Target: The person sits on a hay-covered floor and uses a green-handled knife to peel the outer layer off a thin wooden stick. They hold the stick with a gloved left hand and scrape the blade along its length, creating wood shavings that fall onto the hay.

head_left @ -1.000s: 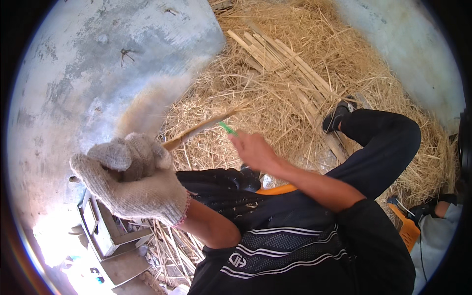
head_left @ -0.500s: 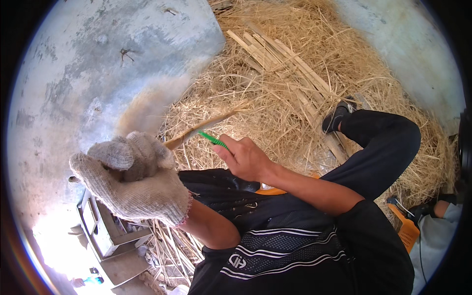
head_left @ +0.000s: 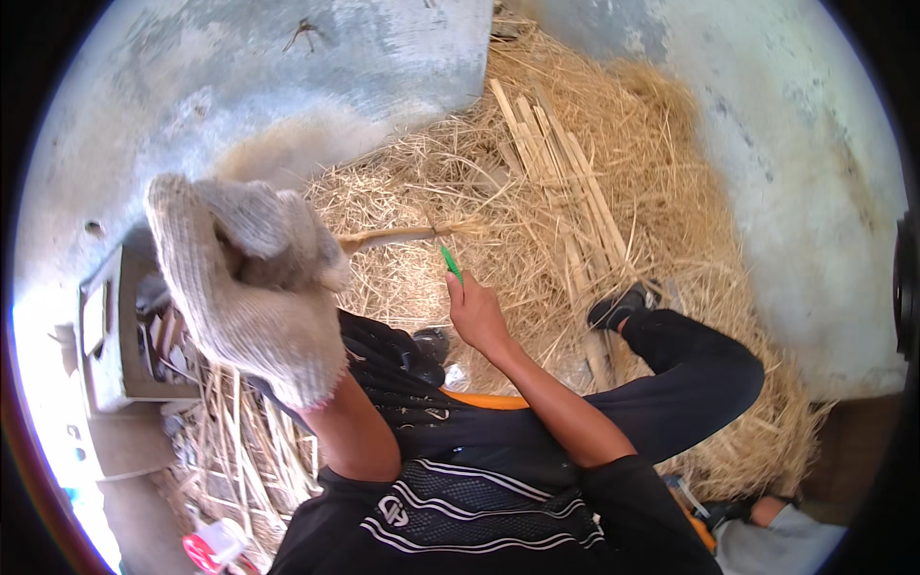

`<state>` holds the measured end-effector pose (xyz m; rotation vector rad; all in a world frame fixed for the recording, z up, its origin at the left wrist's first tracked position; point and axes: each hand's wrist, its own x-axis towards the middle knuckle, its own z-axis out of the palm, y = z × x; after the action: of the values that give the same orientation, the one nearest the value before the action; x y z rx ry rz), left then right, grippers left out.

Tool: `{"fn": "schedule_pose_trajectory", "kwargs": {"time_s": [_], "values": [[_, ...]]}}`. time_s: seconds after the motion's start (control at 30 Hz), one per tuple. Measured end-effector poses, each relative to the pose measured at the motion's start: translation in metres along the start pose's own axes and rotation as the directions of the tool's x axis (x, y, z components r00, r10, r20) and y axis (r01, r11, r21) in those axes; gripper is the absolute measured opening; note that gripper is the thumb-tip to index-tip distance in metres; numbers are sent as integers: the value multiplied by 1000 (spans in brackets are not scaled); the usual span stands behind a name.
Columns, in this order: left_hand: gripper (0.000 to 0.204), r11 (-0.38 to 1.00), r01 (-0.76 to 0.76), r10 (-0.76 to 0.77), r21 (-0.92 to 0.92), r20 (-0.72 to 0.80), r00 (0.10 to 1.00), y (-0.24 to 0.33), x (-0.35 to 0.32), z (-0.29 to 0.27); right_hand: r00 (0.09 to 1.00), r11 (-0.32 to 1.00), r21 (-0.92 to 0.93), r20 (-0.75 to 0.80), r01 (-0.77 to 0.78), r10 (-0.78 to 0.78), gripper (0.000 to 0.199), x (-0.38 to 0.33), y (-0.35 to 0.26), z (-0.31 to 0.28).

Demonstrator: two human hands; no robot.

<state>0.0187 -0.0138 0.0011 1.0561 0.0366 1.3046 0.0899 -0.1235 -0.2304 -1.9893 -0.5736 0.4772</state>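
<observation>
My left hand point(head_left: 254, 287), in a thick pale knitted glove, is closed round the near end of a narrow strip of split bamboo point(head_left: 388, 236). The strip points away to the right, and its far end is frayed. My bare right hand point(head_left: 477, 311) grips a green-handled knife point(head_left: 450, 261), thumb along the handle. The knife's tip is close to the frayed end; whether it touches cannot be made out. The glove hides the strip's held end.
Straw-like shavings point(head_left: 671, 182) cover the floor, with long flat strips point(head_left: 565, 182) lying on them. A grey box point(head_left: 110, 326) of scraps stands at left, near thin sticks point(head_left: 244, 450) and a red-and-white container point(head_left: 213, 544). Another person's leg point(head_left: 781, 546) shows at lower right.
My right hand has moved the knife outward along the strip, from near its middle to near the frayed end. The view has shifted, and the gloved hand still holds the strip.
</observation>
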Motion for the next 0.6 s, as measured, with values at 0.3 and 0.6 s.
{"fn": "schedule_pose_trajectory", "kwargs": {"time_s": [0.3,0.6], "values": [[47,998,64,-64,-13,-11,998,8,5,-14,998,999,38,58,36,-38,40,-17,-49,1],[51,997,54,-29,-59,358,933,3,4,-18,980,982,53,72,181,-185,40,-40,-90,-27]]}}
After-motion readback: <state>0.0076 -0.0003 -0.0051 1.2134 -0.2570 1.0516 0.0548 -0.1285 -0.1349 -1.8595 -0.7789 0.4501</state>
